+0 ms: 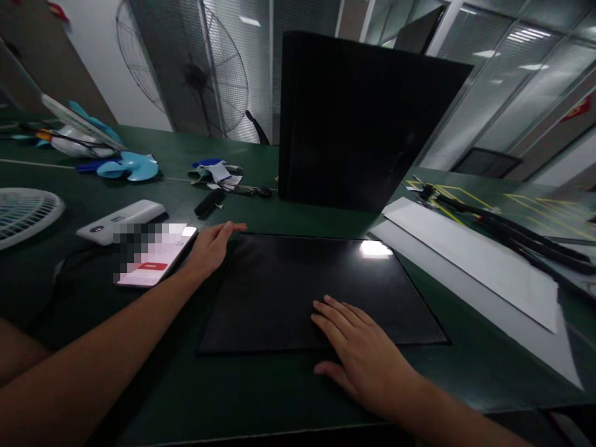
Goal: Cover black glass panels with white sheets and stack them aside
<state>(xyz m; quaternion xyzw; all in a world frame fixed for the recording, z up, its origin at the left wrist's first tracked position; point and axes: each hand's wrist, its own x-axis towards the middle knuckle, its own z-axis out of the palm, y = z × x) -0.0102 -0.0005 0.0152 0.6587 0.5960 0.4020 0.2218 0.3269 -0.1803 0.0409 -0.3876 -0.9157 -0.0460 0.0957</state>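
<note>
A flat black sheet (pixel 298 279) lies on the dark green table (pixel 261 391) in front of me. My left hand (pixel 212 245) rests at the sheet's far left corner, fingers stretched out and close together, touching its edge. My right hand (pixel 361 354) lies flat on the near part of the sheet, fingers spread, palm down. Neither hand holds anything. A lit phone (pixel 156 257) lies just left of my left hand.
A tall black panel (pixel 354 118) stands upright behind the sheet. White sheets (pixel 479 261) lie to the right, with black cables (pixel 516 233) beyond. On the left are a white device (pixel 121 221), a fan grille (pixel 23 214), blue fan blades (pixel 128 166) and gloves (pixel 214 172). A pedestal fan (pixel 195 68) stands behind.
</note>
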